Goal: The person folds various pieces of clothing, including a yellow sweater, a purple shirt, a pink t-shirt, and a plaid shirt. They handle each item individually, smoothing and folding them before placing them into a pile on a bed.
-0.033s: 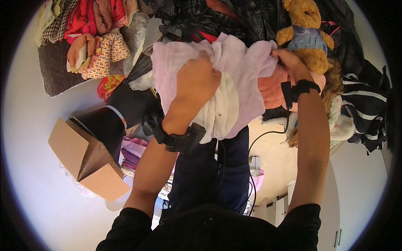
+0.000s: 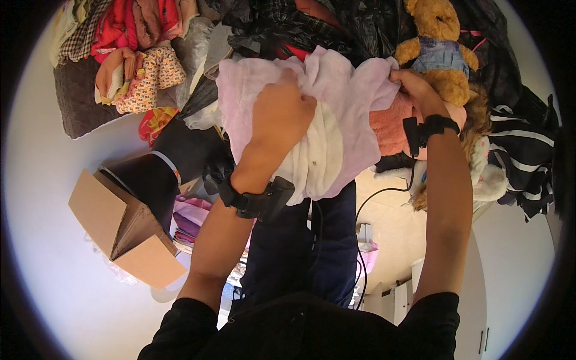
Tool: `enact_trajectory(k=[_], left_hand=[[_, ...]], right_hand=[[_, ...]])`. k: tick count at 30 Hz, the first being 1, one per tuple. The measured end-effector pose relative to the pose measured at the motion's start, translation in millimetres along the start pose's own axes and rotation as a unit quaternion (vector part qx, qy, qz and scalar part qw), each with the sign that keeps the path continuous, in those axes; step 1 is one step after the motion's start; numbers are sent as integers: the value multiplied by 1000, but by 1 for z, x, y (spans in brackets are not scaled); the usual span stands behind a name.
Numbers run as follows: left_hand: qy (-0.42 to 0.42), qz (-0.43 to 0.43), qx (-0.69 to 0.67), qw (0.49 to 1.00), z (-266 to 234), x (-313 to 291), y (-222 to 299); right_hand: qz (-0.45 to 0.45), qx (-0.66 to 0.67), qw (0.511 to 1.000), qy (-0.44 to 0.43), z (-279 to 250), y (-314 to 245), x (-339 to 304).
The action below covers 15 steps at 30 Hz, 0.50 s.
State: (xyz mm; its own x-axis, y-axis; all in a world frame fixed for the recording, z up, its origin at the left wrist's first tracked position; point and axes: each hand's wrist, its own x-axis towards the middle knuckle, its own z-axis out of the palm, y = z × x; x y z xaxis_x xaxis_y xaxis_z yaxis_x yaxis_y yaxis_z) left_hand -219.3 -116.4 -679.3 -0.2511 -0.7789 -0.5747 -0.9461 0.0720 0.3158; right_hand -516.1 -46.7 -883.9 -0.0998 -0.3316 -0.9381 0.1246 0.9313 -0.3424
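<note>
A pale pink cloth [image 2: 351, 99], soft and rumpled, is spread out in front of me; I cannot tell whether it is a garment or a blanket. Cream-white fabric [image 2: 321, 150] with folds lies on its lower middle. My left hand [image 2: 285, 111] rests over the cloth with its fingers curled closed on the fabric, the fingertips partly hidden. At the cloth's upper right edge, my right hand [image 2: 408, 81] pinches the material between thumb and fingers. Coral-pink plush fabric [image 2: 390, 129] shows under that side. Both my wrists wear black straps with small devices.
A brown teddy bear [image 2: 441, 54] in a denim outfit sits beyond my right hand. Black plastic bags [image 2: 372, 30] lie behind the cloth. Folded clothes [image 2: 138, 66] are piled at far left. An open cardboard box [image 2: 129, 222] stands left of my legs. A black cable hangs from my right wrist.
</note>
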Motion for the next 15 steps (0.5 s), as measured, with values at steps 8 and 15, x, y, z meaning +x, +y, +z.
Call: enact_trajectory(k=[8,15], left_hand=[[170,-25,-239,956,9,7,-4],[96,92,-146,980,6,-14,-10]], right_hand=[[-232,220,892,319,-8,-47,-137],[-458,-10,721,519,86,-81,-286]])
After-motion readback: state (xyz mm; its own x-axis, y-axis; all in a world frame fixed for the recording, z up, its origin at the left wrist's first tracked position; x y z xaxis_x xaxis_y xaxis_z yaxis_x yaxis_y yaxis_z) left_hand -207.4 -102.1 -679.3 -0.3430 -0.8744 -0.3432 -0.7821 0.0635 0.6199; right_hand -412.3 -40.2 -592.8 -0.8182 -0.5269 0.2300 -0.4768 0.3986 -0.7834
